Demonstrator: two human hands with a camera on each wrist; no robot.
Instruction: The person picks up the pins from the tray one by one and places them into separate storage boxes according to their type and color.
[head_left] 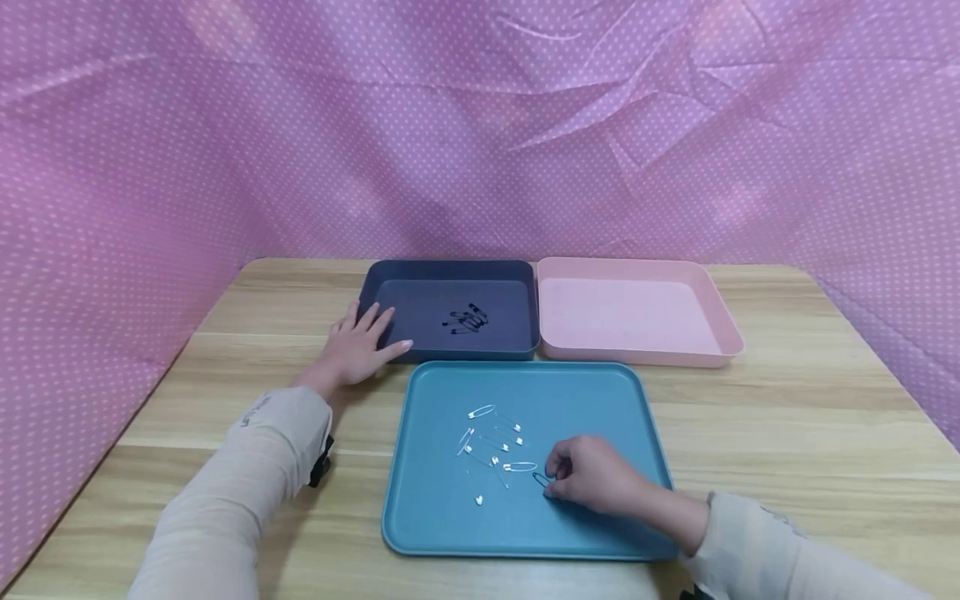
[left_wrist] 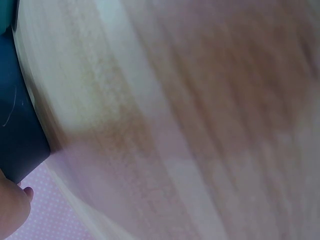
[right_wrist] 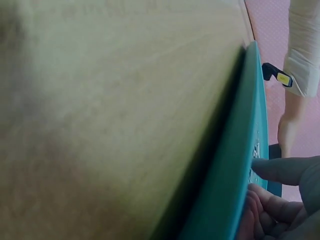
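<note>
On the teal tray (head_left: pixel 525 533), my right hand (head_left: pixel 600 477) bends its thumb and fingers around the right end of a black safety pin (head_left: pixel 541 479). Their tips hide that end; in the right wrist view the pin does not show. Several silver safety pins (head_left: pixel 520 467) lie scattered to its left on the same tray. My left hand (head_left: pixel 356 348) rests with spread fingers on the left rim of the dark blue tray (head_left: pixel 405 304). A small pile of black safety pins (head_left: pixel 468 320) lies inside that dark tray.
A pink tray (head_left: pixel 630 308) stands right beside the dark one, behind the teal tray. All three sit on a wooden table (head_left: pixel 780 400). Pink dotted cloth (head_left: pixel 480 167) hangs behind and at both sides.
</note>
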